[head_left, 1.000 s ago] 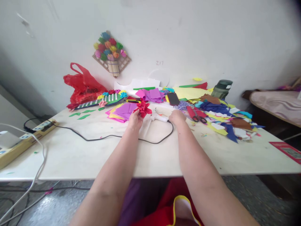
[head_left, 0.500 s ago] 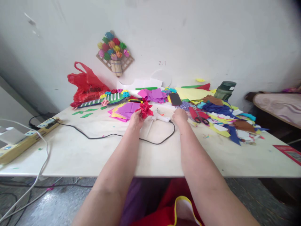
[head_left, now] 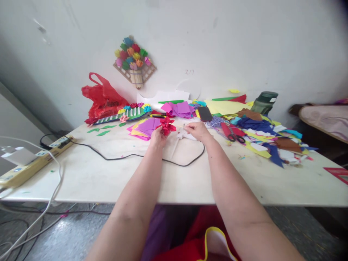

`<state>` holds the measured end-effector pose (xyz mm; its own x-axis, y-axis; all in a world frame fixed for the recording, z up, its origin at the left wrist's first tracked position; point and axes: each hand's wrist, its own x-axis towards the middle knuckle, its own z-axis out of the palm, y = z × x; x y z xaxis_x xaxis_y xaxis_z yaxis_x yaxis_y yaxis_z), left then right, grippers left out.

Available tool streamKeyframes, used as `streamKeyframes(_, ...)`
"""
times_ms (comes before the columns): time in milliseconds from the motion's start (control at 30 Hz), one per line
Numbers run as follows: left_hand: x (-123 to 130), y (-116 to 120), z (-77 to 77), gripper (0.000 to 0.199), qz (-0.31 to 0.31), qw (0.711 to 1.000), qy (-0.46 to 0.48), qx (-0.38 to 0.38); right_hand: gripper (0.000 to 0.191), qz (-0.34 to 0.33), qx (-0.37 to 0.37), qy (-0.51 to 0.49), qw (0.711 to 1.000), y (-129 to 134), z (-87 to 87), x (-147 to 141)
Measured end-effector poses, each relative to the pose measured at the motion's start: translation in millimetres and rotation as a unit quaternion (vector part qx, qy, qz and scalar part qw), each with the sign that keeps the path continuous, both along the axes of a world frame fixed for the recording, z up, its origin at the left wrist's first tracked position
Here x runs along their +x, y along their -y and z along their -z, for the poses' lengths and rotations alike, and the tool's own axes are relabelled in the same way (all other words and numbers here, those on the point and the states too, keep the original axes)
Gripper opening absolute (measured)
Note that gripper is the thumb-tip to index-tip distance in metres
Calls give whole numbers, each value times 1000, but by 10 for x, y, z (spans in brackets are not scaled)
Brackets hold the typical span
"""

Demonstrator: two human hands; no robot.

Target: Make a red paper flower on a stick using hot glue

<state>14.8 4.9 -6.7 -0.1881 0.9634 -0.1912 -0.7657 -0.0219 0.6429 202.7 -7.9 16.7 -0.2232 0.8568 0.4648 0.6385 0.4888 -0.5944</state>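
My left hand (head_left: 158,137) is closed around the underside of a red paper flower (head_left: 166,125), keeping it above the table. A thin pale wooden stick (head_left: 179,127) is pinched in my right hand (head_left: 197,130); its far end points at the flower, and whether it touches the petals I cannot tell. Just below the stick lies a white glue gun (head_left: 182,135) on its stand, partly covered by my right hand. Beside the flower, a stack of purple, pink and yellow paper squares (head_left: 145,127) rests on the table.
A black cord (head_left: 108,158) runs across the table to a power strip (head_left: 35,159). To the right are scissors (head_left: 236,135) and a heap of coloured paper scraps (head_left: 272,136). A phone (head_left: 204,114), a dark green bottle (head_left: 264,102) and a red plastic bag (head_left: 103,96) stand or lie farther back.
My right hand has moved left from beside the glue gun toward the flower, and the thin stick now shows in its fingers. My left hand still holds the red flower.
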Motion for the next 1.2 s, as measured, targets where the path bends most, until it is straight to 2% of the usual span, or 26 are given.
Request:
streamKeyframes(433,-1,-3,7,18,-5,1000,10,-2,21,77,6,159,984,75,-82,-65)
streamKeyframes(867,13,42,-48,22,-10,1000,15,-8,25,105,16,207,972,125,-122,-120)
streamKeyframes(1200,22,6,-4,19,-7,1000,6,-6,25,103,8,246,964,184,-171,-182)
